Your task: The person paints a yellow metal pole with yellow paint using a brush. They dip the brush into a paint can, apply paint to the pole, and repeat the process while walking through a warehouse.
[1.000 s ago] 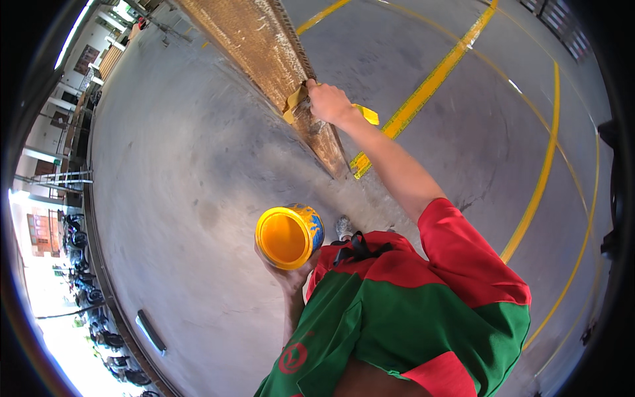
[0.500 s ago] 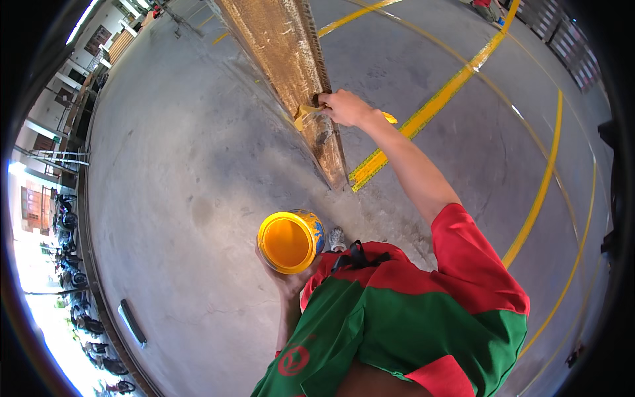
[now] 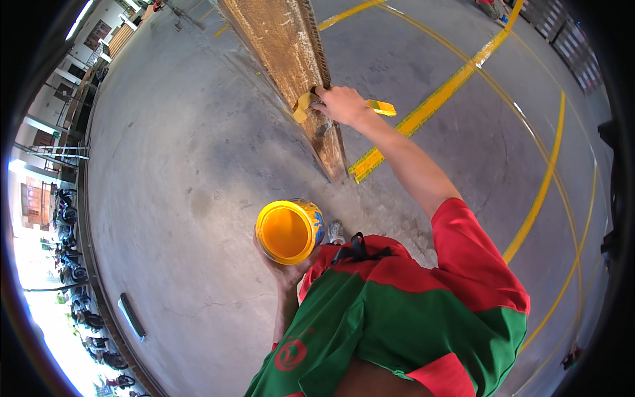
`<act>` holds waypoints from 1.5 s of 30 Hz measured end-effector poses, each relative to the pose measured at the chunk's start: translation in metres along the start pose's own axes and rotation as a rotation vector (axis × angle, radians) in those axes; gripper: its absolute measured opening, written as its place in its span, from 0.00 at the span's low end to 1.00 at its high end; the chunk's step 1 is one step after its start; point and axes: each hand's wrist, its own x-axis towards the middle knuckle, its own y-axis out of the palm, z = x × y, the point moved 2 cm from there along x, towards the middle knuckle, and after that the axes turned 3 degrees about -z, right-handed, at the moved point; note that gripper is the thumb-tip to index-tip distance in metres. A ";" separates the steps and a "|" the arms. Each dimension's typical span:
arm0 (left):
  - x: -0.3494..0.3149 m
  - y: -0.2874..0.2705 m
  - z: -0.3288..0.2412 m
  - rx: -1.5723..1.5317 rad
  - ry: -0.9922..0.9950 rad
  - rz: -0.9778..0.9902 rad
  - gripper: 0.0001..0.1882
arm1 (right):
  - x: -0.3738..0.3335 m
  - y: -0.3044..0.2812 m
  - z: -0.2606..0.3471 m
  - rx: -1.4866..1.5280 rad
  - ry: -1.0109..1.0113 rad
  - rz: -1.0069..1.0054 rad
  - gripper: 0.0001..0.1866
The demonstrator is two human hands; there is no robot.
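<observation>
My left hand (image 3: 286, 272) is wrapped round an open paint can (image 3: 314, 210), held upright at waist height, with yellow paint (image 3: 286, 233) inside and a yellow-smeared rim. My right hand (image 3: 342, 106) is closed at the side of a rusty brown steel column (image 3: 281, 46). Its fingertips pinch a tan strip of masking tape (image 3: 303, 108) that curls off the column's face. A paintbrush (image 3: 381, 108) with yellow, paint-covered bristles sticks out behind the same hand; its handle is hidden by the palm.
Yellow lines (image 3: 436, 102) cross the grey concrete floor (image 3: 185, 231), one ending by the column's foot. My shoe (image 3: 336, 230) stands below the can. A dark bar (image 3: 131, 317) lies at the left, with parked motorbikes (image 3: 69, 258) beyond. Stacked pallets (image 3: 569, 46) stand far right.
My right hand has shifted slightly left and up, and more of the brush's yellow bristles shows. The tape strip looks wider and more curled. The can has risen a little.
</observation>
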 end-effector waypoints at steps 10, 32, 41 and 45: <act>-0.003 -0.008 0.000 0.117 0.004 -0.040 0.57 | 0.005 -0.006 -0.002 0.078 0.010 0.065 0.15; -0.008 -0.033 0.014 0.110 -0.075 -0.094 0.65 | 0.004 0.014 0.012 -0.095 0.139 -0.175 0.34; 0.000 -0.031 0.006 0.110 -0.005 -0.088 0.62 | 0.010 0.015 0.019 -0.115 0.132 -0.148 0.41; 0.002 -0.029 0.001 0.095 0.032 -0.078 0.58 | 0.011 0.013 0.026 -0.109 0.179 -0.140 0.39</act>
